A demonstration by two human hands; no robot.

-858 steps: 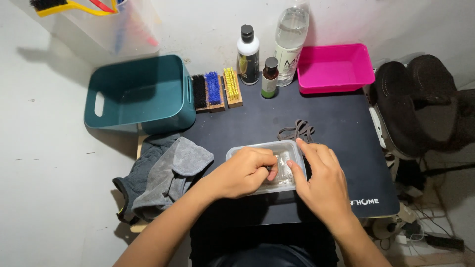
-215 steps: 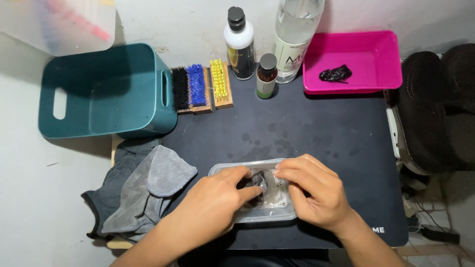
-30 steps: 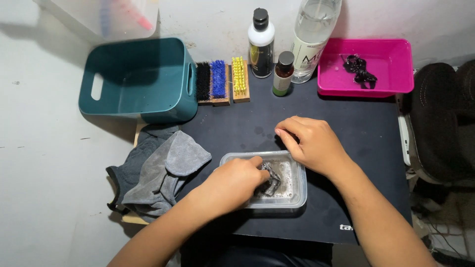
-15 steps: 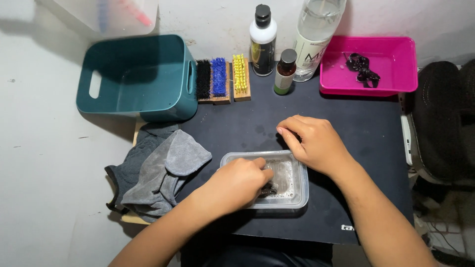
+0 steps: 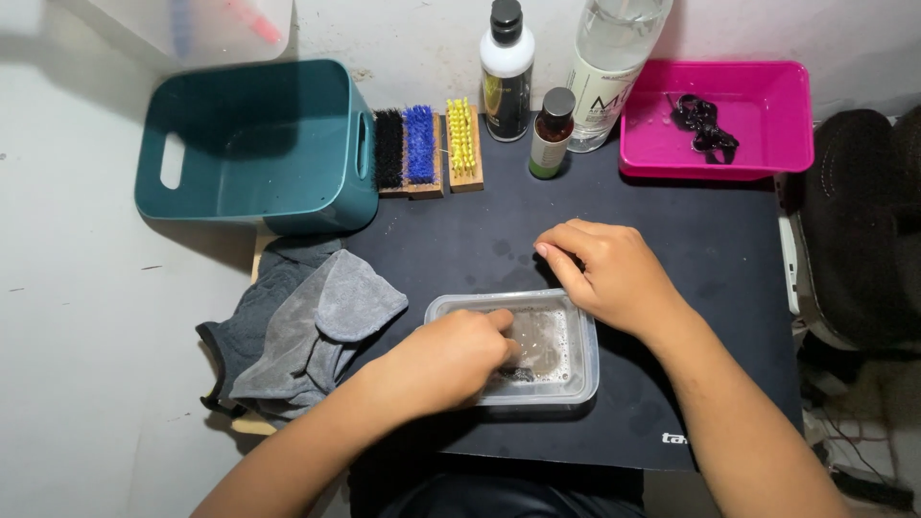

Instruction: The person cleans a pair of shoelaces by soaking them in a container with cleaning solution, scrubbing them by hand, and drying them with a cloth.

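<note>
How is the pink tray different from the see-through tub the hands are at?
The pink tray is bright and solid-coloured; the clear tub is see-through. The pink tray sits far back by the bottles, with no hand near; the clear tub sits close, with the left hand dipped in and the right hand beside it. The tray holds dark laces; the tub holds sudsy water. Both are shallow rectangles.

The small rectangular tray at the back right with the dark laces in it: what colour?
Bright pink tray, clearest in the head view.

Left hand (image 5: 451, 355) and right hand (image 5: 614, 273): bare, no gloves, rings or watch; forearms unsleeved. Dark garment at lap.
</note>
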